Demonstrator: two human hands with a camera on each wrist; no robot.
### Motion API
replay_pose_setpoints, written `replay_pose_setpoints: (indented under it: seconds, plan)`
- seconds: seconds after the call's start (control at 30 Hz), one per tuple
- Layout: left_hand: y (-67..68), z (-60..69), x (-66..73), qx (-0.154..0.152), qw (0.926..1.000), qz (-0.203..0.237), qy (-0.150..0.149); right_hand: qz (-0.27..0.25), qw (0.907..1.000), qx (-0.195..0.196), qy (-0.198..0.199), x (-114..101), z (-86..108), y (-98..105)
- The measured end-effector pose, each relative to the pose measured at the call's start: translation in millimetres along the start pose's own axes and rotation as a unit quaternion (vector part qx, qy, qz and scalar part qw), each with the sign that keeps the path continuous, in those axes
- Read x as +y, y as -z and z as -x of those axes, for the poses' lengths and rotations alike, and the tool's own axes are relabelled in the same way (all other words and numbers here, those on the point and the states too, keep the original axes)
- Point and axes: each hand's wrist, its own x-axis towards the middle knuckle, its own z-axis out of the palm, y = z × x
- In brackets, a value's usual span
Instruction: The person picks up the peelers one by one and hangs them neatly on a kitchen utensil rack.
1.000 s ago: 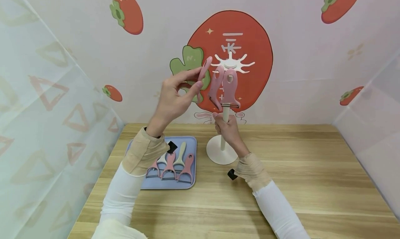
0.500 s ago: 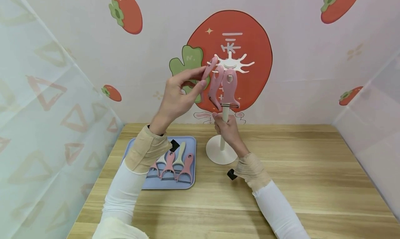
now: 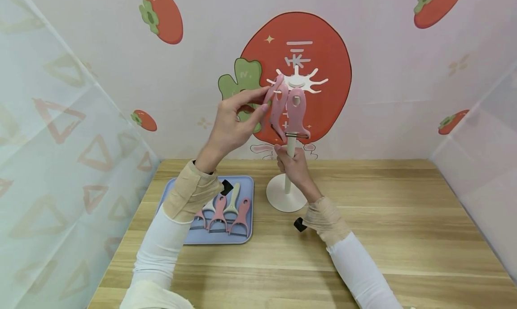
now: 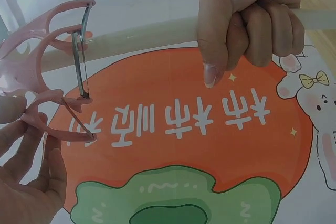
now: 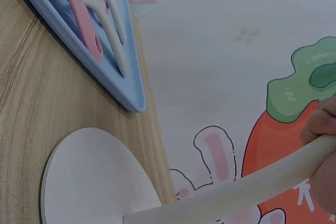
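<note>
A pink peeler (image 3: 276,84) tilts beside two pink peelers (image 3: 296,116) hanging on a white stand (image 3: 291,145).

On the tabletop (image 3: 383,237), at left, a tray (image 3: 218,238) with peelers (image 3: 243,210) in it; to its right, a stand (image 3: 278,197) with two hanging peelers (image 3: 297,117) near its top, another peeler (image 3: 272,93) in the left hand (image 3: 233,120) beside these, the right hand (image 3: 296,167) around the pole (image 3: 291,144) below; behind, a wall (image 3: 387,84).

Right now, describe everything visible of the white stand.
The white stand, apparently plastic, has a round base, a straight pole and thin prongs spreading on top. It stands upright on the wooden table, right of the blue tray. The right hand grips its pole. Two pink peelers hang from prongs; the left hand holds another peeler beside them, its contact with the stand unclear.
</note>
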Motion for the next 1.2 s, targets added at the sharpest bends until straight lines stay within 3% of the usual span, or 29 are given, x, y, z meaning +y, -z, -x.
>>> replay_pose_setpoints:
  seconds: [0.23,0.47,0.67,0.87,1.2]
  plan:
    - [-1.5,-3.9,-1.3,-0.01,0.9998,-0.003,0.016,0.005,0.9999,0.004,-0.011,-1,-2.2,2]
    - [-2.5,10.3,-5.5,-0.023,0.9989,0.007,0.041,0.0,0.9998,-0.011,-0.019,7,9.8,-5]
    - [-2.4,9.0,-7.3,-0.013,0.9992,0.012,0.036,0.0,1.0,-0.006,-0.006,6,5.3,-4]
    - [-1.4,6.3,-11.4,-0.026,0.9991,0.011,0.033,0.006,1.0,-0.003,0.002,2,-0.4,1]
    - [7.8,17.9,-19.4,-0.038,0.9978,0.014,0.051,0.008,0.9999,-0.008,-0.013,1,-1.9,2]
